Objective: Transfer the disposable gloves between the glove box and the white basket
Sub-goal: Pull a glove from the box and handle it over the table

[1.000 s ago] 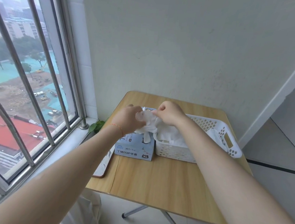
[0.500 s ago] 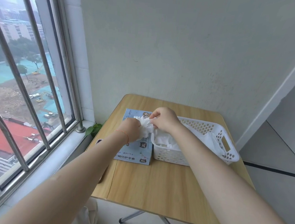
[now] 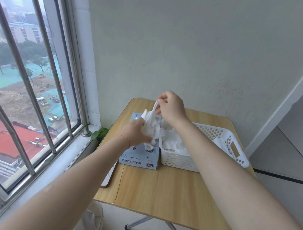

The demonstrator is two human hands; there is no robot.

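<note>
A pale blue cardboard glove box [image 3: 140, 157] printed with "XL" lies flat on the light wooden folding surface [image 3: 168, 192], its right side touching the white perforated plastic basket [image 3: 234, 154]. The left hand [image 3: 134, 134] hovers over the top of the box, its fingers curled around a crumpled bunch of white disposable gloves [image 3: 152, 128] that bulges out above the box opening. The right hand [image 3: 172, 107] is raised higher, above the far end of the box, its thumb and fingers pinching a thin stretched strip of one glove that runs down into the bunch held by the left hand. More white gloves [image 3: 175, 145] lie heaped inside the basket's near-left part, and another piece of white material sits toward its right end near the handle slot. A thin orange string bracelet [image 3: 124, 139] circles the left wrist. To the left, a barred metal window [image 3: 31, 87] looks out over red roofs and a construction site, and a small green leafy plant [image 3: 100, 134] shows between the windowsill and the surface edge. A plain grey-white wall [image 3: 188, 45] stands behind.
</note>
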